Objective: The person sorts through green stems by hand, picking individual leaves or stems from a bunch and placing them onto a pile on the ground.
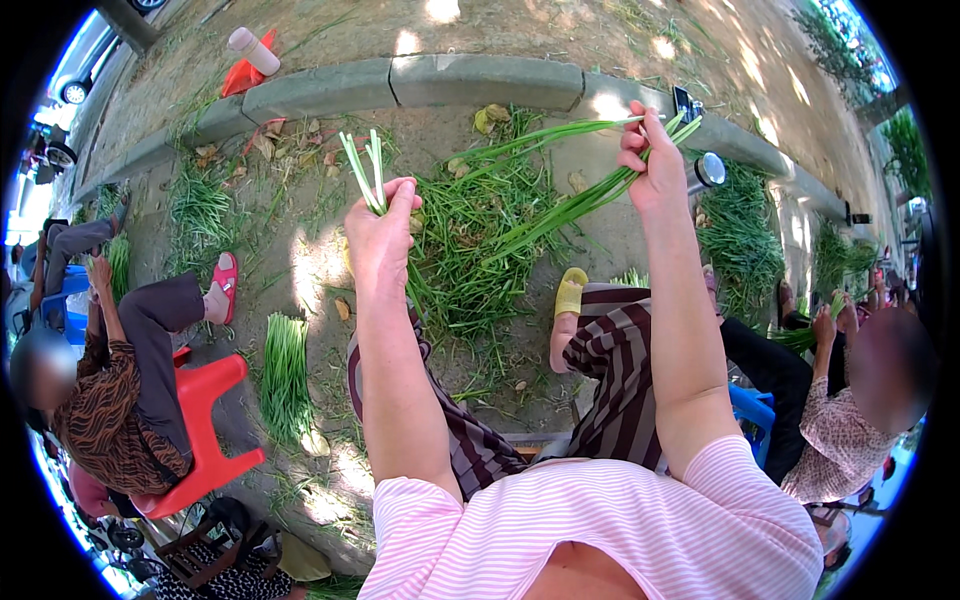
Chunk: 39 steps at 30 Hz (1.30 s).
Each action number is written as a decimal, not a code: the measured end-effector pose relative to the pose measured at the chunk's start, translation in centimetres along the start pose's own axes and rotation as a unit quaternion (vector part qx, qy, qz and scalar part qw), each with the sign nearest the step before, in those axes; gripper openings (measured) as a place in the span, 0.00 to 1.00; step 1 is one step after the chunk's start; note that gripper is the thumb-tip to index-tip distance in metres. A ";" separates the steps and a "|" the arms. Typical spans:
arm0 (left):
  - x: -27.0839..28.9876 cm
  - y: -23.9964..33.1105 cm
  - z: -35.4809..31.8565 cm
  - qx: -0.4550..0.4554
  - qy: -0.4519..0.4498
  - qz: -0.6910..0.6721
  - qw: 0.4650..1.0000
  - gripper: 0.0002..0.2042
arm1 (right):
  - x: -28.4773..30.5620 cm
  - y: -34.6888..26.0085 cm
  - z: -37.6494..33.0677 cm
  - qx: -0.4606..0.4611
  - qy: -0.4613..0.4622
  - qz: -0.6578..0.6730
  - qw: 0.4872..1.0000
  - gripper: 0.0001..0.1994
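My left hand is closed around a small bunch of chives, pale stem ends pointing up and away from me; green leaves trail below the fist. Raised farther right, my right hand pinches several long chives, their leaves sloping down to the left. One group of stalks runs almost level from its fingertips toward the middle. Between and beyond both hands spreads a loose heap of chives on the ground. A neat bundle of chives lies to the left of my knee.
A stone kerb crosses the far side, with a pink bottle on a red bag beyond it. A metal cup stands near my right wrist. One person sits left by a red stool, another person right.
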State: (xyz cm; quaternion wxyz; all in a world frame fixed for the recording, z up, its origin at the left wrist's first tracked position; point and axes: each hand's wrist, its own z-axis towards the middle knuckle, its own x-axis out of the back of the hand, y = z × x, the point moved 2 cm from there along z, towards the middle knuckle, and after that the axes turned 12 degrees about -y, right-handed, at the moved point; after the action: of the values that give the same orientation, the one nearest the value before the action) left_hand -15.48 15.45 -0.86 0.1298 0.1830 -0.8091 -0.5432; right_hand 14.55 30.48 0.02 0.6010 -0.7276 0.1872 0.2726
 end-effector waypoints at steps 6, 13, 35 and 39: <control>-0.3 -0.3 0.2 0.001 0.003 0.000 1.000 0.09 | 0.0 0.0 0.0 -0.001 0.001 -0.001 1.000 0.14; -0.6 -1.2 0.1 0.005 0.029 -0.077 0.997 0.09 | -1.1 0.3 -1.0 0.003 -0.042 -0.082 0.996 0.15; 1.0 -4.1 -22.7 0.017 -0.197 -0.465 0.863 0.08 | -8.7 -17.3 -24.1 0.133 -0.193 -0.133 0.963 0.15; -1.3 -5.6 -26.5 -0.016 -0.249 -0.483 0.839 0.12 | -8.6 -19.5 -28.8 0.117 -0.198 -0.082 0.970 0.16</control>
State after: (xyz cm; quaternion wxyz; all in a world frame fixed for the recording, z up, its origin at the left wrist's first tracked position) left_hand -2.63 -7.94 3.87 -0.3518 0.4075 -0.6144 -0.5767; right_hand 24.43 5.91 24.14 0.7276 -0.5961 0.0349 0.3376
